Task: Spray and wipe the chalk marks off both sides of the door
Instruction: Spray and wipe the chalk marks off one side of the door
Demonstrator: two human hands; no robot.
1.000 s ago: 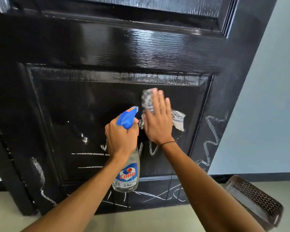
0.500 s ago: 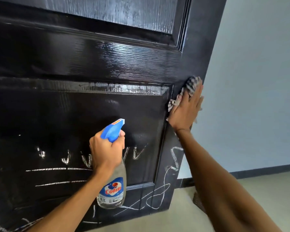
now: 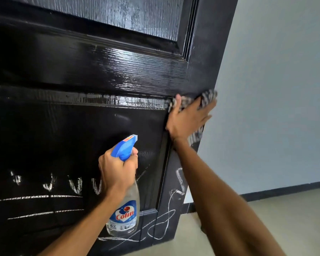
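Black panelled door (image 3: 103, 71) filled most of the view, its free edge to the right, surface glossy w/ wet streaks across the middle rail. Chalk marks (image 3: 50, 183) remained low on the recessed panel: short scribbles above two horiz. lines; more loops and a zigzag on the right stile and bottom rail. Right hand (image 3: 187, 120) lay flat, fingers spread, pressing a checked cloth (image 3: 208, 97) against the stile at the panel's upper right corner; cloth showed past the fingertips and below the palm. Left hand (image 3: 117, 171) was wrapped around the neck of a clear spray bottle (image 3: 123, 217), blue trigger head pointing up-right toward the door; label read "Colin". Bottle hung upright in front of the lower panel. Pale wall (image 3: 284, 89) w/ dark skirting to the right, beige floor (image 3: 266, 218) below.
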